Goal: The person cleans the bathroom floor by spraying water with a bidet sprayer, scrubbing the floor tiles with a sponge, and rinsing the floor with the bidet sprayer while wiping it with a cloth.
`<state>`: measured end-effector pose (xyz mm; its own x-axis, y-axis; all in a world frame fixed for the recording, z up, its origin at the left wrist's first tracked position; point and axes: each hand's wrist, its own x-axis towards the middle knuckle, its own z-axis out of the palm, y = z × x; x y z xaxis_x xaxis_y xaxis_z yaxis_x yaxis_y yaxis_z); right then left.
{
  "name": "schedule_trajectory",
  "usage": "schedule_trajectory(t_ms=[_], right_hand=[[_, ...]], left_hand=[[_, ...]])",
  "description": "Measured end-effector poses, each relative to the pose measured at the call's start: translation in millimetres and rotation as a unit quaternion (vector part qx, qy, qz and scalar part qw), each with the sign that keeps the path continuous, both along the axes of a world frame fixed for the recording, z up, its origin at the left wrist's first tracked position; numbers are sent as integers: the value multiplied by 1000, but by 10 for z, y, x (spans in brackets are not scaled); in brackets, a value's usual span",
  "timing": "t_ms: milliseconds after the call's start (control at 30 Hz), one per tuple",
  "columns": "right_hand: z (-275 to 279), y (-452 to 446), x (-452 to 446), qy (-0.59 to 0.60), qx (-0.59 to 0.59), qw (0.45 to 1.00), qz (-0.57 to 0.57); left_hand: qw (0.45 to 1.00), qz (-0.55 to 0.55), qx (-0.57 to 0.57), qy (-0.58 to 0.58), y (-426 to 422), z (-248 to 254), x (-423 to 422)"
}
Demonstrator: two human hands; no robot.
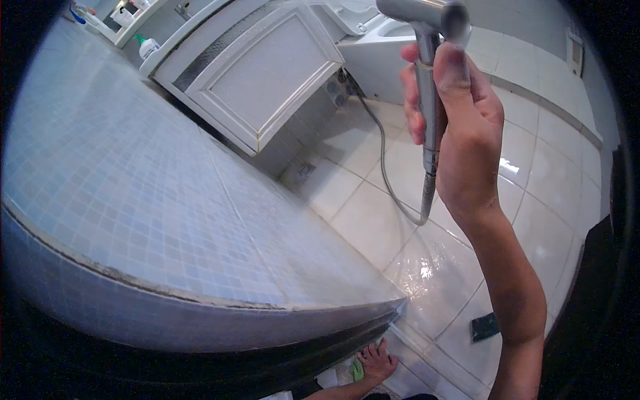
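Note:
My right hand (467, 127) is wrapped round the handle of a chrome hand sprayer (430, 63), raised near the top of the view with the thumb up by its head. A metal hose (385, 157) loops down from the handle and back towards the cabinet. Low in the view, my left hand (378, 363) is spread by the foot of the wall, its fingers apart. Something small and green (358, 369) lies against that hand, partly hidden by it; its kind I cannot make out.
A wall of small blue tiles (153, 193) fills the left side. Behind it hangs a white cabinet (267, 80), with a soap bottle (148, 47) above. Wet white floor tiles (427, 267) shine below the sprayer. A dark green pad (485, 328) lies on the floor beside my right forearm.

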<state>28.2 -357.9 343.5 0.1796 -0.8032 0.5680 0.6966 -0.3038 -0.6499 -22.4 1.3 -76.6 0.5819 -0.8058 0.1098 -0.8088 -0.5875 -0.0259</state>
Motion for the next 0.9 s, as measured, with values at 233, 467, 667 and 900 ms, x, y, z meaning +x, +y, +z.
schedule_trajectory(t_ms=[233, 467, 667, 900], right_hand=[[-143, -16, -105, -5, 72, 997, -24], [-185, 15, -174, -22, 62, 998, -13], [-526, 50, -348, 180, 158, 970, 33], [-848, -45, -354, 167, 221, 961, -24]], left_hand=[[1000, 12, 11, 8, 27, -75, -15], [999, 7, 34, 15, 16, -27, 0], [1000, -3, 13, 14, 57, -74, -2], [1000, -5, 12, 10, -16, 75, 11]])
